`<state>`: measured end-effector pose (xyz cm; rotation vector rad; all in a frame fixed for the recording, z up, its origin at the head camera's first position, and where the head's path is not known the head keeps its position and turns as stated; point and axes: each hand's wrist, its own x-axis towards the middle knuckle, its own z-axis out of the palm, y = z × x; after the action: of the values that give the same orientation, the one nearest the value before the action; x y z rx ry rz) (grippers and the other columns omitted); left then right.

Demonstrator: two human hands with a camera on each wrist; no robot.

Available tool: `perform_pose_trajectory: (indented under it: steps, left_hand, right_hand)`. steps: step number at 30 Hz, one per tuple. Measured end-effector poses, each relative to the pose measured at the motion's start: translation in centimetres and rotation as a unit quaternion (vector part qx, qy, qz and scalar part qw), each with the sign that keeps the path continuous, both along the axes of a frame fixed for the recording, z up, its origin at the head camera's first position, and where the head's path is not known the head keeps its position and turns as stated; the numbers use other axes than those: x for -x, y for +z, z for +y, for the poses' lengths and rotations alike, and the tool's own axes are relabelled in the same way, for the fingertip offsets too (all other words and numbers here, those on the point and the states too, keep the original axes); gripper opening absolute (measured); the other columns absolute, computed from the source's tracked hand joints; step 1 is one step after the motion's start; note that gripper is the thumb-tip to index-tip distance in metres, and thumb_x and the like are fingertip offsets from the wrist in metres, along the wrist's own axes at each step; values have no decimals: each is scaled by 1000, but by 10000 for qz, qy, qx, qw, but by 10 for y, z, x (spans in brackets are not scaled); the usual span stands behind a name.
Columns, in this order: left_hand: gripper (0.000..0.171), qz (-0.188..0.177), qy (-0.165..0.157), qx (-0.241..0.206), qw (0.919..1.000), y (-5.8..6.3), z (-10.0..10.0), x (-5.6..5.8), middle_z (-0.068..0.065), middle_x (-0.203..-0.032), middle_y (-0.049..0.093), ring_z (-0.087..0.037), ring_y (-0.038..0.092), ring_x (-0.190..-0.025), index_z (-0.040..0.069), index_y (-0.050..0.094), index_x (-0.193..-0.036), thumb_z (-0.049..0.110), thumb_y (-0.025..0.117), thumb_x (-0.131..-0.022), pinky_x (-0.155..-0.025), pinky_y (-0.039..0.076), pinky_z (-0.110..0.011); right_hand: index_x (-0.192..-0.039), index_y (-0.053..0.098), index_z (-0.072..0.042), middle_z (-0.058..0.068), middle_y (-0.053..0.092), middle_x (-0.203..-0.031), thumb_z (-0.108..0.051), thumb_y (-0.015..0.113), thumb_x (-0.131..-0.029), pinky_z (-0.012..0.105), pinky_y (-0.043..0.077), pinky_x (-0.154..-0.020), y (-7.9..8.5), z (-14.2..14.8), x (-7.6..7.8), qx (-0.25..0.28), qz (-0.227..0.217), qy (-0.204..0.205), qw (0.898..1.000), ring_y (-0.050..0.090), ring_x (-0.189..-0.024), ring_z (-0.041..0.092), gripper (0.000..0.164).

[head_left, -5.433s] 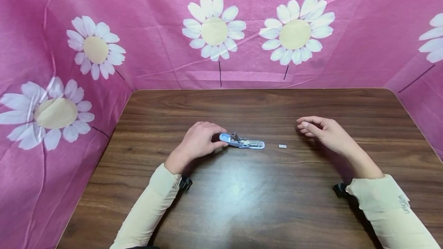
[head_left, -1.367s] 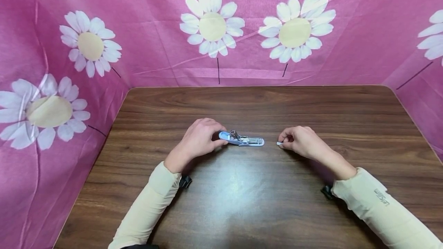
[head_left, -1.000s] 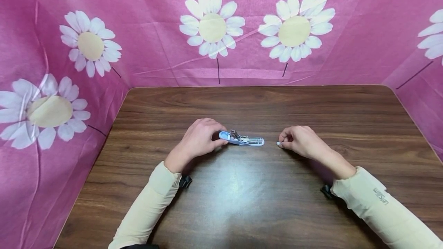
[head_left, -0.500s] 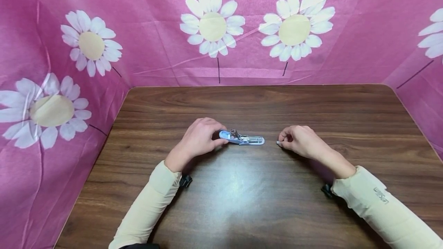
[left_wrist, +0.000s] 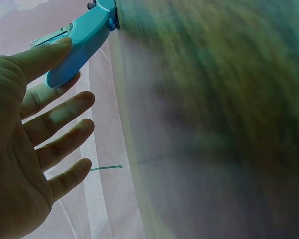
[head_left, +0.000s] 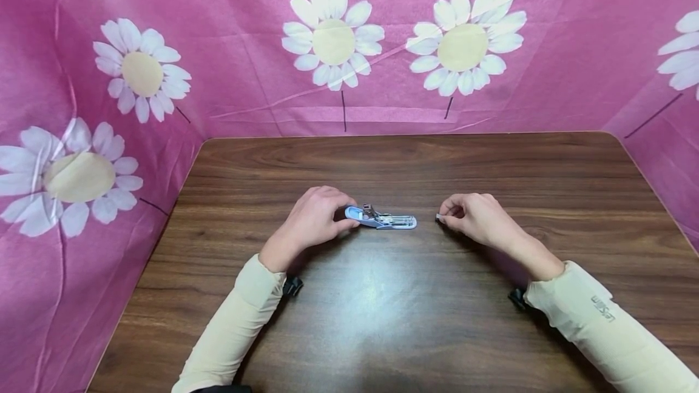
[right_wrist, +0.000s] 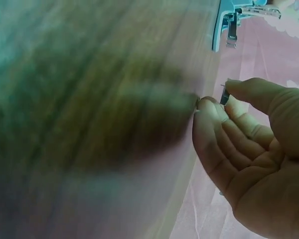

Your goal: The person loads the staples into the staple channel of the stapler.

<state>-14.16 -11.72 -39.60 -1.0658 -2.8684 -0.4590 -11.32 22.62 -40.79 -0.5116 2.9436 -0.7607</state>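
A light blue stapler point(head_left: 380, 219) lies opened out on the table, its metal staple tray facing up and pointing right. My left hand point(head_left: 315, 217) pinches its left end between thumb and forefinger. In the left wrist view the stapler's blue shell point(left_wrist: 84, 45) sits between thumb and forefinger, the other fingers spread apart. To the right of the stapler, my right hand point(head_left: 480, 218) pinches a short strip of staples point(head_left: 438, 218) at its fingertips. The right wrist view shows the staple strip point(right_wrist: 224, 95) dark and on edge by the thumb tip, the remaining fingers curled below.
The brown wood-grain table point(head_left: 355, 326) reaches back to a pink cloth point(head_left: 240, 53) printed with white daisies, which also rises along the left and right sides. A dark wrist mount point(head_left: 293, 286) shows at the left cuff, another mount point(head_left: 517, 298) at the right.
Earlier, the staple strip lay on the table with the right hand apart from it; the right hand came left and pinched it. Lately that hand shifted slightly, turning the strip. The left hand stayed put.
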Motion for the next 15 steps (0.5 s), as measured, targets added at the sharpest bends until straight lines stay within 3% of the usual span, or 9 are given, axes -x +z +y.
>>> perform_pose_trajectory:
  steps: [7,13,15]
  left_hand:
    - [22,-73,46,-7,10000,-1,0,0,9,-102,74,-17,66,-108,28,75,-104,41,79,-86,-101,49,-42]
    - [24,-108,89,36,9999,1,1,-1,8,-104,75,-17,67,-108,27,75,-105,41,79,-86,-102,48,-42]
    - [26,-120,105,51,9999,1,1,-1,7,-105,75,-17,67,-109,26,76,-106,41,79,-86,-102,48,-42]
  right_hand:
    - [-89,75,-15,-8,76,-78,-22,74,-92,35,54,-72,1,3,1,194,192,-67,9996,69,-74,8,7]
    - [-106,79,-11,5,80,-93,-16,74,-92,47,58,-81,2,5,0,313,378,-137,9987,75,-89,21,15]
    - [-108,80,-12,7,80,-97,-17,73,-93,48,58,-81,5,5,1,325,460,-167,9983,73,-88,19,18]
